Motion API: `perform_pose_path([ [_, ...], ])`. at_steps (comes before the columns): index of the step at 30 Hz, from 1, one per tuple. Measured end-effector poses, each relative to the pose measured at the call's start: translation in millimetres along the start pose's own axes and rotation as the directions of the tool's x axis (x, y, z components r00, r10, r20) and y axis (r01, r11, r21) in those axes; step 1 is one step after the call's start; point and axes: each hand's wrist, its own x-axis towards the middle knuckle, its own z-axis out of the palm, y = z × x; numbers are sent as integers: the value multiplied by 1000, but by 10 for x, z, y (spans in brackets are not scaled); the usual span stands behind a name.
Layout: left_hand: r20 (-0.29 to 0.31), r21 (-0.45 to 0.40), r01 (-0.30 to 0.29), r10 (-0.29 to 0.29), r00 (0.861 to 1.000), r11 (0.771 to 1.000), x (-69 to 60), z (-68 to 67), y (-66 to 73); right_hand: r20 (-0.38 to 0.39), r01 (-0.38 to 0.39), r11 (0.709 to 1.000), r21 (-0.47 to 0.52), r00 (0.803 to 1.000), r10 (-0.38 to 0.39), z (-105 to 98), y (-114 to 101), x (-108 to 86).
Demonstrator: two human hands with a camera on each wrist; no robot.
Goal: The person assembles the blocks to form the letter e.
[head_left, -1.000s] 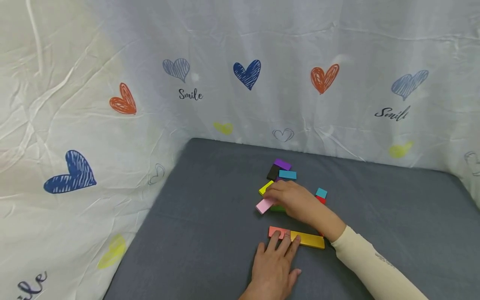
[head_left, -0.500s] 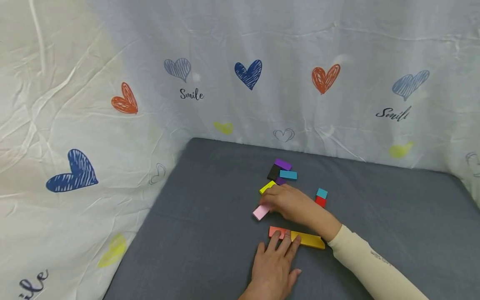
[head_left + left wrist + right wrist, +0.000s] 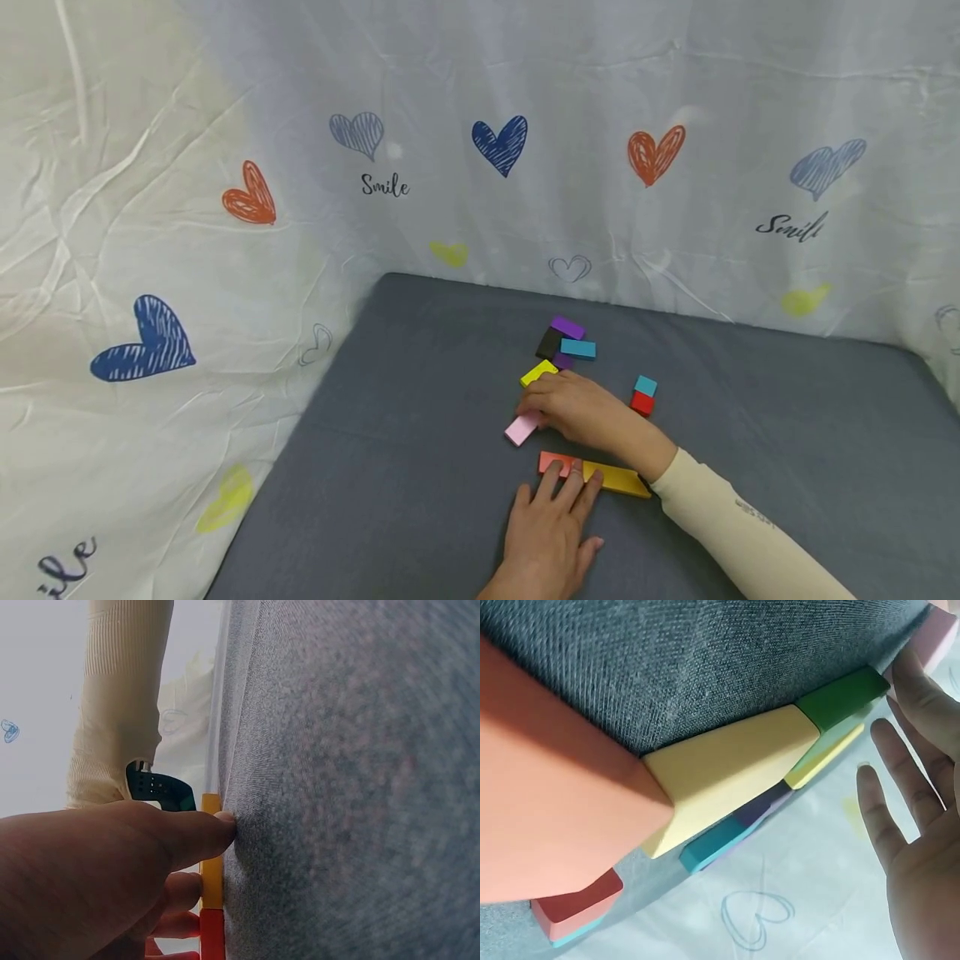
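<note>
My left hand [image 3: 546, 533] lies with spread fingers, fingertips resting against a coral block [image 3: 554, 463] and an orange-yellow block [image 3: 618, 480] set end to end. The left wrist view shows the thumb near the yellow block [image 3: 213, 881] and other fingers by the red-looking one [image 3: 212, 934]. Just beyond, my right hand [image 3: 581, 411] pinches a pink block [image 3: 522, 428] down at the cloth; its far end is hidden by the fingers. In the right wrist view the thumb meets the pink block [image 3: 934, 636]. A green block [image 3: 844, 697] and a pale yellow block [image 3: 731, 776] lie nearby.
Past the right hand lie a yellow block [image 3: 537, 373], a black block [image 3: 549, 343], a blue block [image 3: 578, 349] and a purple block [image 3: 567, 327]. Right of it, a red block [image 3: 642, 403] touches a teal block [image 3: 646, 386]. A heart-print curtain [image 3: 570, 192] borders the grey cloth [image 3: 390, 433].
My right hand has drawn the pink block slightly left and nearer to me, with most of that shift in the first half second. The left hand has kept its place.
</note>
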Motion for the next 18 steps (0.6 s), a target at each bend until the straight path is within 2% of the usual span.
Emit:
perform_pose_path([
  [8,-19,-8,-2,2,1000,1000,-9,-5,0,33,-37,999,30,999,36,18,-1,9],
  [18,-29,-11,3,-3,1000,1000,-21,-21,6,17,-30,999,27,999,29,43,2,11],
])
